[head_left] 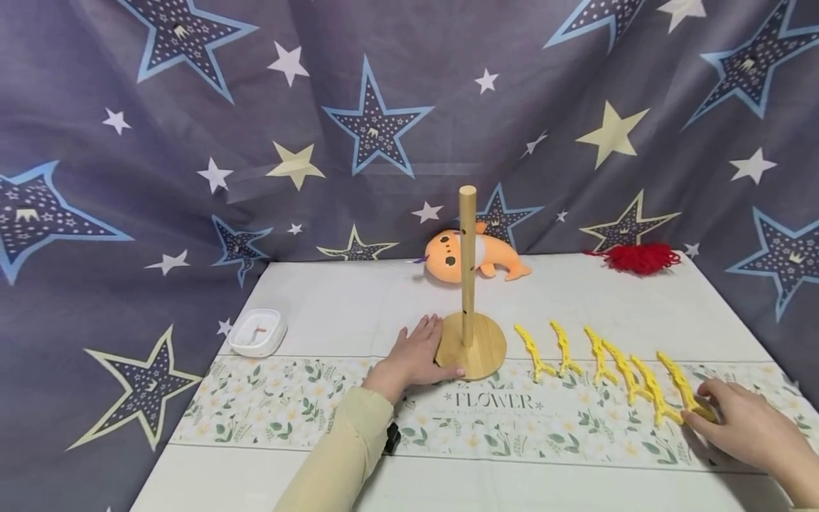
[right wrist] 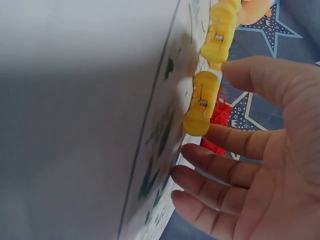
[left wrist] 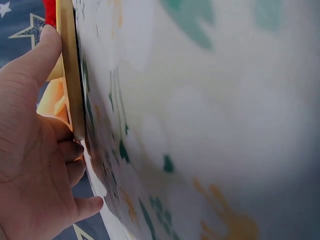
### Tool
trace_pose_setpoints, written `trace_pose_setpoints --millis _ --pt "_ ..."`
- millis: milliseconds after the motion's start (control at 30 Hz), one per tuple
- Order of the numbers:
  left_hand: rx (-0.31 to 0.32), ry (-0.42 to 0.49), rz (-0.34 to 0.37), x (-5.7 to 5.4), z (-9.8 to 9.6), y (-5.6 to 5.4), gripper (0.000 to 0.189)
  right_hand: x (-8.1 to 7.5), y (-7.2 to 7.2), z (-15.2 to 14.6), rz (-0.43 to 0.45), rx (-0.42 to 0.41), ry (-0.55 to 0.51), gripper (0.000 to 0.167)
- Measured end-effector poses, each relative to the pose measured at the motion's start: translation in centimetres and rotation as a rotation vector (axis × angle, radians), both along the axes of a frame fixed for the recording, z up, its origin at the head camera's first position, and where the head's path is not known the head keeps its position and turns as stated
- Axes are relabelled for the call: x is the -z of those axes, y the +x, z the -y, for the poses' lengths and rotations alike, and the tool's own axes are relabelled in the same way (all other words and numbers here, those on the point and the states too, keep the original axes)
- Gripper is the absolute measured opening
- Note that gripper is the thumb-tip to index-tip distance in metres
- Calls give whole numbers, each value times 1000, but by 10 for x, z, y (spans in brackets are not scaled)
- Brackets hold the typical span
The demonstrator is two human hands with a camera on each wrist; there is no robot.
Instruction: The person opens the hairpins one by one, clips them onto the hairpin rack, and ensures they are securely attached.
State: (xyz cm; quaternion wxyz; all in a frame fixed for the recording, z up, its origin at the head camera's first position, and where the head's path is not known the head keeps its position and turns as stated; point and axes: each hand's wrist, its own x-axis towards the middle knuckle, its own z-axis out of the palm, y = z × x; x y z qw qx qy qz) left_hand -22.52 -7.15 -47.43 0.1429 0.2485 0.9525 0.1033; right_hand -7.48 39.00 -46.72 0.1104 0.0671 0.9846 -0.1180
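My left hand (head_left: 417,357) rests at the left side of the round wooden base (head_left: 488,348) of an upright stand. Its thumb lies over the base's front edge and its other fingers extend along the left rim. A wooden post (head_left: 468,277) with dark holes rises from the base. At the right, my right hand (head_left: 745,423) is at the rightmost yellow spring clip (right wrist: 202,102), thumb and index finger on either side of the handle end. The clip lies on the table. More yellow clips (head_left: 563,348) lie in a row between the stand and that hand.
A white clock (head_left: 258,333) stands at the table's left edge. Behind the post lies an orange plush toy (head_left: 495,256). Red yarn (head_left: 640,259) is at the back right. A flowered runner (head_left: 281,405) crosses the white table, and a starred curtain (head_left: 384,43) hangs behind.
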Motion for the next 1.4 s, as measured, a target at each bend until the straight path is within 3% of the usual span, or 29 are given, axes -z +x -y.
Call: trace_pose_setpoints --millis 100,533,667,933,1033,1200,1400 --pt "-3 -3 10 0 1 1 109 1 0 1 21 2 5 48" --pt "-16 -14 8 0 0 3 111 7 -4 -3 58 23 57 47" --pt "-23 -11 14 -1 -1 3 112 6 -4 -4 35 87 40 49" --pt "-29 -13 10 -2 -1 3 113 -10 -4 6 -193 234 17 45" --pt "-33 -9 14 -3 -1 3 113 -18 -5 14 -283 249 -14 43" --pt "-40 -5 26 -4 -1 3 113 -27 -8 31 -419 210 -108 43" --pt "-41 2 30 -2 -1 3 113 -31 -15 54 -502 95 -249 42"
